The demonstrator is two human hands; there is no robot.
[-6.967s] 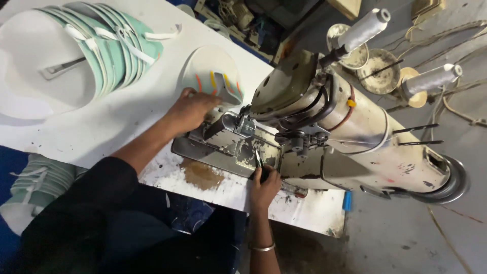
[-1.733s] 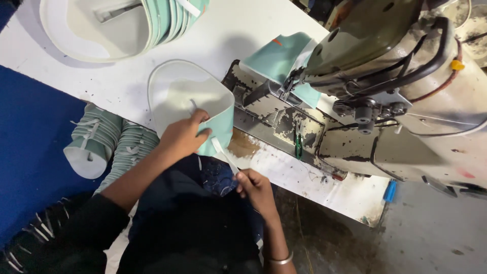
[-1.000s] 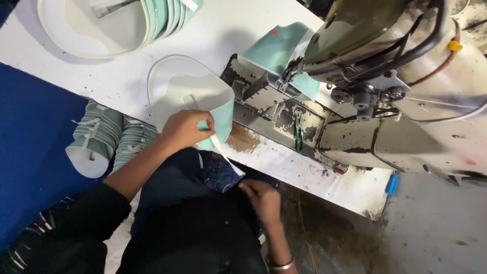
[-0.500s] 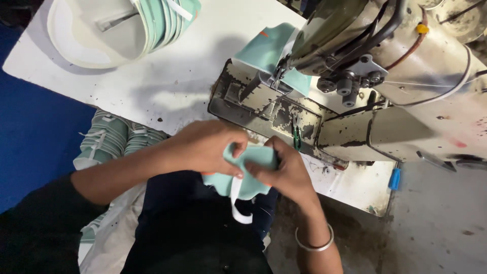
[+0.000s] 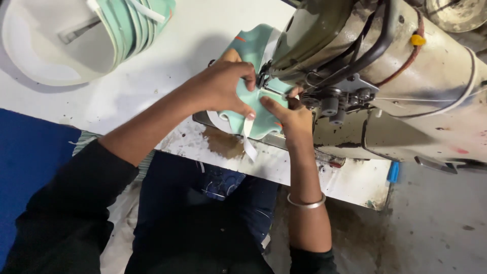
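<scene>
Stacked mint-green pieces (image 5: 134, 23) are leaning in a white tray (image 5: 45, 56) at the far left of the white counter (image 5: 167, 66). Further right, the left hand (image 5: 220, 86) is pressing down on a mint-green fabric piece (image 5: 253, 109), fingers (image 5: 247, 114) curled over its near edge and gripping it. That piece is lying on the bed under the head of the sewing machine (image 5: 406, 91), with a white strap (image 5: 248, 144) hanging off the counter's front. Just beside it, the right hand (image 5: 291, 116) is holding the piece's right side, fingers pinching the fabric at the needle area, a metal bangle (image 5: 306, 203) sitting on the wrist.
</scene>
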